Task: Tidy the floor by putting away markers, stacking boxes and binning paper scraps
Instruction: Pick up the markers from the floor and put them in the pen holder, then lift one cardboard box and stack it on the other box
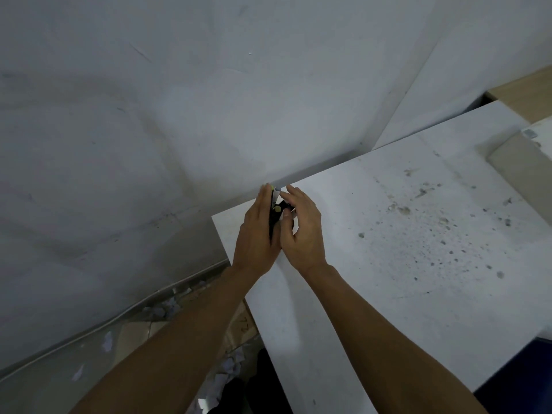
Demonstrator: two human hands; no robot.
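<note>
Both my hands meet above the far left corner of a white table (418, 234). Between them stands a small bunch of black markers (275, 213) with pale caps, held roughly upright over the tabletop. My left hand (256, 234) lies flat against the bunch from the left. My right hand (301, 231) closes on it from the right, fingertips at the caps. Most of each marker is hidden by my palms. White paper scraps (162, 309) lie on the floor below, by the wall.
A white wall fills the left and top of the view. Cardboard (239, 324) shows on the floor beside the table's left edge, with more scraps (230, 366) near it. The tabletop is speckled with dark spots. A wooden surface (525, 94) sits at the far right.
</note>
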